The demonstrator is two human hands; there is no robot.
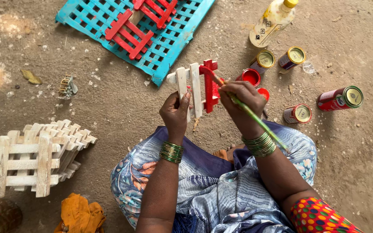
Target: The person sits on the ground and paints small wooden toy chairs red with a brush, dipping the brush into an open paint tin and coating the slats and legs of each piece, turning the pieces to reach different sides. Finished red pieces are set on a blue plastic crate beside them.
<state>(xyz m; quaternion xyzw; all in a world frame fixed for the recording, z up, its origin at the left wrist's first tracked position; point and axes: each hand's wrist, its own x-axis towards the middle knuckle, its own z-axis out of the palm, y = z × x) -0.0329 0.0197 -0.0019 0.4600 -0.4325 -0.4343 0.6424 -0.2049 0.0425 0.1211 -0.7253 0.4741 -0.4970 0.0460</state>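
I sit on a dusty dirt floor (109, 112) with little bits of leaf and grit on it. A blue plastic grid (169, 43) lies in front of me, and red painted fences (130, 34) rest on top of it. A stack of plain wooden fences (31, 159) stands on my left side, with an orange cloth (80, 215) near it.

My left hand (175, 114) is closed around the small wooden fence (195, 88), thumb on the front and fingers behind. I hold it up over the floor, above my lap. One end of it is red and the rest is bare wood.

My right hand (242, 99) is pinched tight on a green paintbrush (255, 121). The brush tip touches the red part of the fence.

Just behind my right hand sits an open can of red paint (250, 77). More closed cans (296, 113) and a pale bottle (273, 21) lie near it.
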